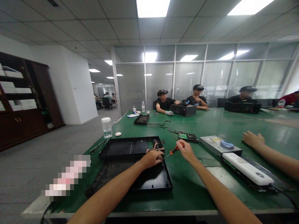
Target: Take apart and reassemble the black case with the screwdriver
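Observation:
My right hand (185, 149) grips an orange-handled screwdriver (174, 151) whose shaft points left and down toward my left hand (151, 158). The left hand rests, fingers curled, on a small part with wires (156, 146) at the right end of a black case shell (130, 146). A second black case shell (151, 180) lies in front of it, under my left forearm. Whether the left hand grips the part I cannot tell.
A co-worker's hand (253, 139) rests on the green table (198, 186) at right, by a silver drive (217, 144), a white box (247, 168) and a circuit board (188, 137). A plastic jar (106, 127) stands at left. Three people sit at the far end.

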The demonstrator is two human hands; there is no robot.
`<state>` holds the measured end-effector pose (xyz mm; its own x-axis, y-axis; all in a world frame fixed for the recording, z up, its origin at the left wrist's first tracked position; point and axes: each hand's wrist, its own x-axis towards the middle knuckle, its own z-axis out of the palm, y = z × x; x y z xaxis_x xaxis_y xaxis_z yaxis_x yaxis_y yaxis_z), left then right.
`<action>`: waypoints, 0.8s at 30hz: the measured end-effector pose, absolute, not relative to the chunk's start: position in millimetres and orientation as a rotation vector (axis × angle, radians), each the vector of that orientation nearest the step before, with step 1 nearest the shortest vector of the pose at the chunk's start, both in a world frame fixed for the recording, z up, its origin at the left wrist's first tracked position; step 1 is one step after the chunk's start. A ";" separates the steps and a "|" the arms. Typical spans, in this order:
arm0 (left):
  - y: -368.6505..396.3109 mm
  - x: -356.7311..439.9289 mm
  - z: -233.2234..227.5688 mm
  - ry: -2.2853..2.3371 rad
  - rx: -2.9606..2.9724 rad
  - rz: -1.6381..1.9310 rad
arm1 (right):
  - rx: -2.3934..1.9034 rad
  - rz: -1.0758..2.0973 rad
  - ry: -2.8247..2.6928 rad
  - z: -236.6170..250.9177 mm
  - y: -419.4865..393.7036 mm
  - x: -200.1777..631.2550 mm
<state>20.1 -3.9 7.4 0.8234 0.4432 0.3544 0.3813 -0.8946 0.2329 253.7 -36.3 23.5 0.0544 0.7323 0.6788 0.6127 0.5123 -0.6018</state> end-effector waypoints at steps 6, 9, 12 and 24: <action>-1.5 21.4 7.0 0.638 2.919 0.584 | -1.223 0.015 -1.665 26.4 -41.2 255.0; -1.6 21.0 6.8 0.654 2.940 0.576 | -1.244 -0.033 -1.785 27.9 -42.0 255.1; -3.0 20.4 7.8 0.687 2.966 0.557 | -1.250 -0.088 -1.843 29.4 -42.9 253.8; -1.5 18.3 5.8 0.647 2.982 0.585 | -1.311 -0.332 -2.012 48.2 -58.4 240.8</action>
